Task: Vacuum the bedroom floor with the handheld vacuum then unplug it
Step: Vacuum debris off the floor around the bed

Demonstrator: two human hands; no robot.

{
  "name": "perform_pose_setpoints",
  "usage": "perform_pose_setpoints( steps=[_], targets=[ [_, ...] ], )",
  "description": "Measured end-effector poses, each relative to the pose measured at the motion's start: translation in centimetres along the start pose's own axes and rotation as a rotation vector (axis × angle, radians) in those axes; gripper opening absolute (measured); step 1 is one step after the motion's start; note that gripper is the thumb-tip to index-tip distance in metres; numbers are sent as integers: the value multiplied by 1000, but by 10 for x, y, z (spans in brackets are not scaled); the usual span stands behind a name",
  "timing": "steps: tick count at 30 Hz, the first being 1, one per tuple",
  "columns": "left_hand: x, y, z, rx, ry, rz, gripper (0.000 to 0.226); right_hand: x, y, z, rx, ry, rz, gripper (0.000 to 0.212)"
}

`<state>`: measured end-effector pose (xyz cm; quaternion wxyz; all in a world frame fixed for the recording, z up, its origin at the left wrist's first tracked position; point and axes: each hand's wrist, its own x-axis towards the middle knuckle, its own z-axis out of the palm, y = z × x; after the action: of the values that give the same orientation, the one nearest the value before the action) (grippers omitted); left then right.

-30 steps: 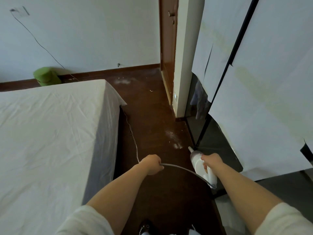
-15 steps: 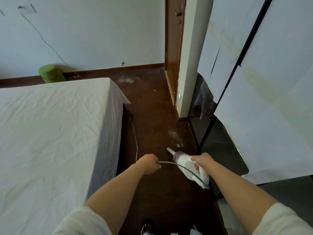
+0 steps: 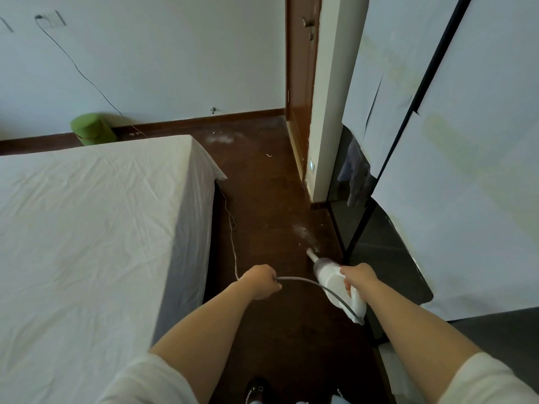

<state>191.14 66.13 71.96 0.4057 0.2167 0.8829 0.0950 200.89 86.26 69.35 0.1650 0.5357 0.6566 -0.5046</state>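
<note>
My right hand [image 3: 357, 277] grips the handle of a white handheld vacuum [image 3: 332, 279]. Its nozzle points forward and down at a pale dust patch [image 3: 304, 232] on the dark wooden floor [image 3: 262, 193]. My left hand [image 3: 260, 280] holds the grey power cord [image 3: 303, 280], which curves from my fist to the vacuum's rear end. A thinner stretch of cord [image 3: 232, 234] runs away along the floor beside the bed. More dust [image 3: 219, 139] lies near the far wall.
A bed with a white sheet [image 3: 96, 223] fills the left. A wardrobe with paper-covered doors [image 3: 452, 170] stands on the right, a wooden door [image 3: 300, 83] ahead. A green bin [image 3: 92, 129] sits by the far wall, with a wall socket [image 3: 49, 19] above.
The vacuum's nozzle swung left half a second ago and is now back to the right, closer to the dust patch. The view has shifted forward. Both hands keep their grips.
</note>
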Motion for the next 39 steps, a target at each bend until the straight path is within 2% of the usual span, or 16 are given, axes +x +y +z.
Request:
perform_pose_setpoints(
  steps=[4,6,10,14,25,32,39],
  targets=[
    [2,10,1,23,-13,24,29,6,0,-17,22,40,70,46],
    [3,14,2,29,-19,26,28,9,-1,-25,22,44,98,50],
    [5,20,4,17,-34,24,27,2,-2,-29,-1,15,122,35],
    [3,15,4,20,-30,4,28,0,-6,-25,10,-14,105,44],
    [-1,-3,1,-25,9,-49,30,-12,-18,3,-23,-72,-14,20],
    [-2,-6,-2,-19,15,-57,30,-10,-15,14,-42,-68,-42,26],
    [-2,-2,1,-17,4,-44,31,-1,-7,3,-45,9,-20,29]
  ],
)
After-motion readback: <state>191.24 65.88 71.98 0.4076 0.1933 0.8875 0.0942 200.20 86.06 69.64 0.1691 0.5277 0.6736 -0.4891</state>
